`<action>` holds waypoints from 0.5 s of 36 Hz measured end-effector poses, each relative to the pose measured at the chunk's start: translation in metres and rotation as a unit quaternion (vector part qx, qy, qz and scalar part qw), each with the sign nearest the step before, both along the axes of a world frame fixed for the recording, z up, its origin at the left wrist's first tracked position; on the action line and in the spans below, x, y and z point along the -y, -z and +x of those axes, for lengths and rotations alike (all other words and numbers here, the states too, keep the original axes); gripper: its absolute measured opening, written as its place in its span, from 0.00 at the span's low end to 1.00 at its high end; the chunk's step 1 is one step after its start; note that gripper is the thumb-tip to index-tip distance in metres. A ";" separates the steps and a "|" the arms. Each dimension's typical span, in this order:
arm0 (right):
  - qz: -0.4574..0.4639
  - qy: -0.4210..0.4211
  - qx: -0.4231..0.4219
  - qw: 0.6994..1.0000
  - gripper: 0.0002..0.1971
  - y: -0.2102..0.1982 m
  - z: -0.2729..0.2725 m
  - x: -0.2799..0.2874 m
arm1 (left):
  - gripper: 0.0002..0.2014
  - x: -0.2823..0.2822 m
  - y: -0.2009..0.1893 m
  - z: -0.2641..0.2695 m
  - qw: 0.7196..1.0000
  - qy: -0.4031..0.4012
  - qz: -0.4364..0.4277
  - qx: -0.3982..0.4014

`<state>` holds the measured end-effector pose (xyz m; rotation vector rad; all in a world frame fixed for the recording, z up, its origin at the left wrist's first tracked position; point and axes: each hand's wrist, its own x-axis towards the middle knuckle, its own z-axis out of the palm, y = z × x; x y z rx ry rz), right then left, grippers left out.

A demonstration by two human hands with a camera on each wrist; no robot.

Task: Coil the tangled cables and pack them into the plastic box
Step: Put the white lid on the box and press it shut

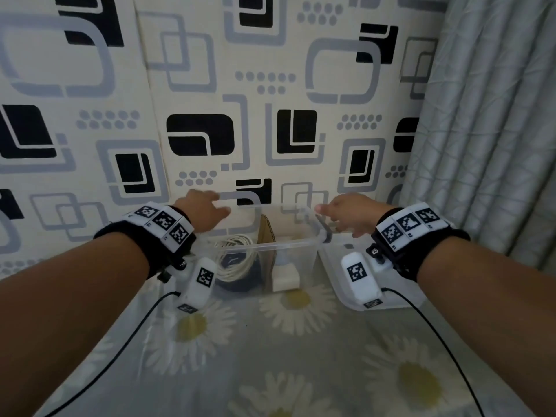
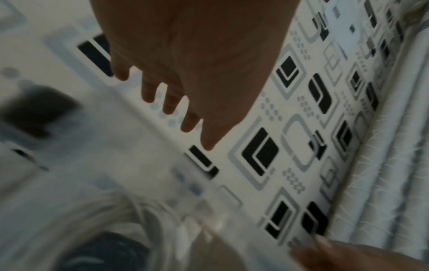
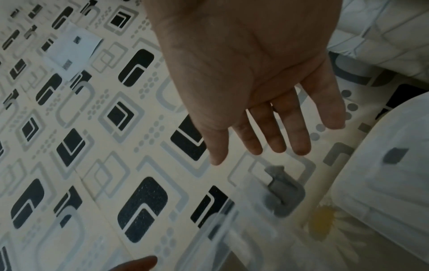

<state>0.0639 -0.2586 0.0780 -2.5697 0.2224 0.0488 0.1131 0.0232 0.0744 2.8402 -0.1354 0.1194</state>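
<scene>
So the clear plastic box (image 1: 272,239) sits on the daisy-print sheet (image 1: 301,356), up against the far patterned wall (image 1: 270,85). Inside it, a coiled white cable (image 1: 234,260) lies on the left and a white charger (image 1: 285,281) on the right, with a cardboard divider (image 1: 266,233) between them. The left hand (image 1: 204,210) and right hand (image 1: 350,213) hover over the box's left and right ends, fingers spread and straight, holding nothing. The lid (image 1: 388,278) lies just right of the box.

Cables in the box
White coiled cable (image 1: 233,260) leans inside the lidless clear plastic box (image 1: 288,239), beside a white charger (image 1: 285,276).
</scene>
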 end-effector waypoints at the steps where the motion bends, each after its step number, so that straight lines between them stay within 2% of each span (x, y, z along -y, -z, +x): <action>1: 0.008 0.006 0.002 1.000 0.32 -0.001 -0.001 0.004 | 0.30 0.009 -0.006 -0.006 0.999 0.022 -0.026 0.018; 5: 0.015 0.031 0.025 0.999 0.29 -0.003 -0.007 0.024 | 0.26 0.058 -0.024 -0.032 0.986 0.116 -0.108 0.048; 11: 0.007 0.046 -0.003 0.999 0.27 0.009 -0.020 0.051 | 0.24 0.133 -0.029 -0.065 0.958 0.226 -0.172 0.028; 14: 0.010 0.054 -0.011 0.998 0.24 0.014 -0.032 0.062 | 0.23 0.163 -0.024 -0.078 0.941 0.266 -0.209 0.004; 18: 0.019 0.063 -0.025 0.997 0.23 0.022 -0.044 0.074 | 0.23 0.191 -0.012 -0.088 0.927 0.277 -0.251 -0.034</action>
